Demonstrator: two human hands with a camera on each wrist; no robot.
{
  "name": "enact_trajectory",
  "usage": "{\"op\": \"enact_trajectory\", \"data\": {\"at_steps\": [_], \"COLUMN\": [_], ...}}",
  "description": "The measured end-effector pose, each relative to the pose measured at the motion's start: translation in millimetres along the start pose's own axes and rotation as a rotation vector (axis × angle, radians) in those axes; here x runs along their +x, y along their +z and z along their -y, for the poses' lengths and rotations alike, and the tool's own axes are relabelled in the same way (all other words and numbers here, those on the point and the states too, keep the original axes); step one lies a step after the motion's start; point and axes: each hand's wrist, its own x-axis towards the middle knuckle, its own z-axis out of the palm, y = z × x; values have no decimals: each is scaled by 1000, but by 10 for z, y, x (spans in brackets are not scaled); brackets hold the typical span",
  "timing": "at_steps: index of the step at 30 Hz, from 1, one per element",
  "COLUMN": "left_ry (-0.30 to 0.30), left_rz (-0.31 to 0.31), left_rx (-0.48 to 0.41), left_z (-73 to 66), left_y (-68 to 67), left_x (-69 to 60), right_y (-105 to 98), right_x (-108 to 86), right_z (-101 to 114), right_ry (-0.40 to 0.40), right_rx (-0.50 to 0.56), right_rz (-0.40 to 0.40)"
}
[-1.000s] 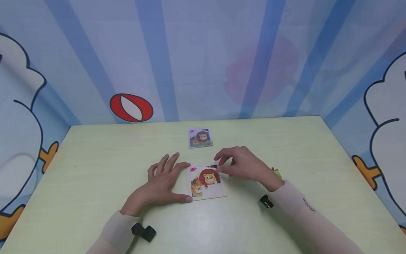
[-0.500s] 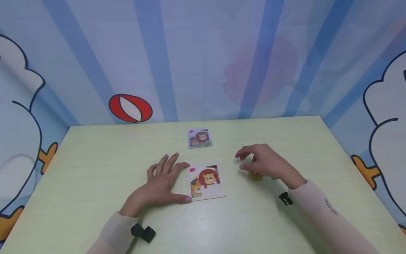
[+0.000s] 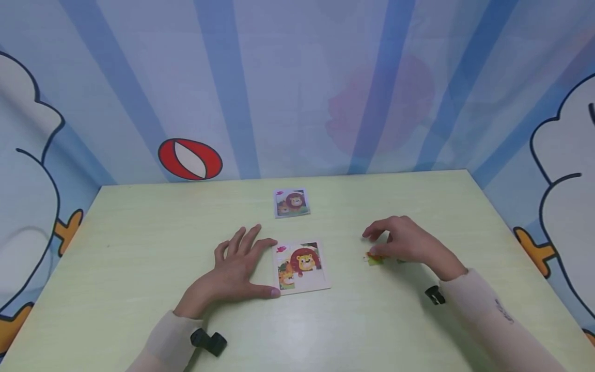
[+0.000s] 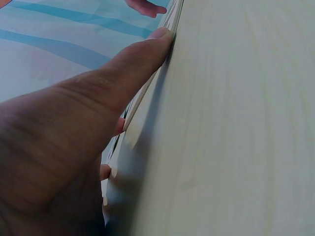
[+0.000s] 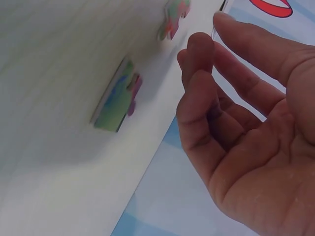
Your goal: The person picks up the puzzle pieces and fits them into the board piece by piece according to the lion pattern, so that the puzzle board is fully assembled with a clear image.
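A square lion puzzle board (image 3: 310, 282) lies on the table, its lower right part showing white. My left hand (image 3: 234, 276) spreads its fingers beside it, with thumb and index fingertip touching the left edge; in the left wrist view the thumb (image 4: 142, 56) lies along that edge. My right hand (image 3: 409, 243) hovers low over the loose puzzle pieces to the right, fingers loosely bent. One puzzle piece (image 3: 374, 260) shows below its fingertips. The right wrist view shows a green and blue piece (image 5: 115, 101) and a second piece (image 5: 173, 19), with nothing between the fingers.
Behind the board lies a small lion picture card (image 3: 291, 203). The pale table (image 3: 186, 217) ends at a blue striped backdrop (image 3: 279, 103) printed with a red and white ball (image 3: 190, 159).
My right hand has left the board's upper right corner and moved right, coming over the loose pieces. My left hand stays at the board's left edge.
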Motion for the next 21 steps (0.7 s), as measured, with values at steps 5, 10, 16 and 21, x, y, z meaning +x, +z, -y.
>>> {"op": "enact_trajectory", "data": {"at_steps": [5,10,16,21], "left_ry": [7,2,-1,0], "left_rz": [-2,-6,-2,1], "left_rx": [-11,-9,-13,-17], "left_z": [0,15,18,10], "left_y": [-12,1,1,-2], "left_x": [-2,2,-3,-7], "right_y": [-6,-1,21,46], "right_x": [-29,-74,-100,-107], "right_z": [-68,-110,-120,-125], "right_ry": [-1,-14,-22,-15], "right_rx": [-20,2,4,-5], "right_rz": [12,22,30,34]}}
